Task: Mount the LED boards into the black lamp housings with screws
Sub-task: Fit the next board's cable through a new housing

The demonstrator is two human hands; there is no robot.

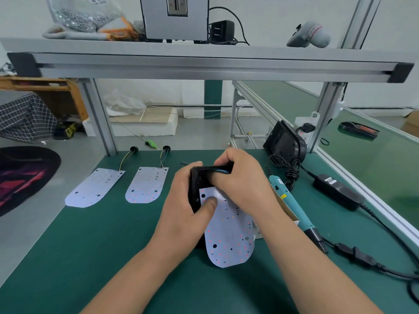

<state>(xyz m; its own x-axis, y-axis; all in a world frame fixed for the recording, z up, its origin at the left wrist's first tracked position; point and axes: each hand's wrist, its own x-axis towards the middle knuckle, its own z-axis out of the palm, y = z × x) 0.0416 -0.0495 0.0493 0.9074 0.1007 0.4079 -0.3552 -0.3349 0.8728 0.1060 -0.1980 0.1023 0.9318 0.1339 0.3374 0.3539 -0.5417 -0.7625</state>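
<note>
Middle of the worktop (90,257): black housing (196,184) with an LED board (229,232) lying on it. The board's rounded end sticks out toward the near edge.
Left hand (188,214): wrapped round the housing's left side, thumb pressed down on the board.
Right hand (240,180): fingers curled over the housing's far end, right where a bit of blue wire shows.
Back-left of the worktop: left spare board (95,188) and right spare board (147,184), flat and side by side, with their wires running toward the far edge.
Right side: teal electric screwdriver (292,205) lying just beside the right wrist, with a black power adapter (335,191) further toward the right edge.
Back-right corner: second housing (283,141), standing tilted by the frame post.
Shelf (204,53) overhead: clear bag (86,12) of small shiny metal bits. Can't tell if they're screws.
</note>
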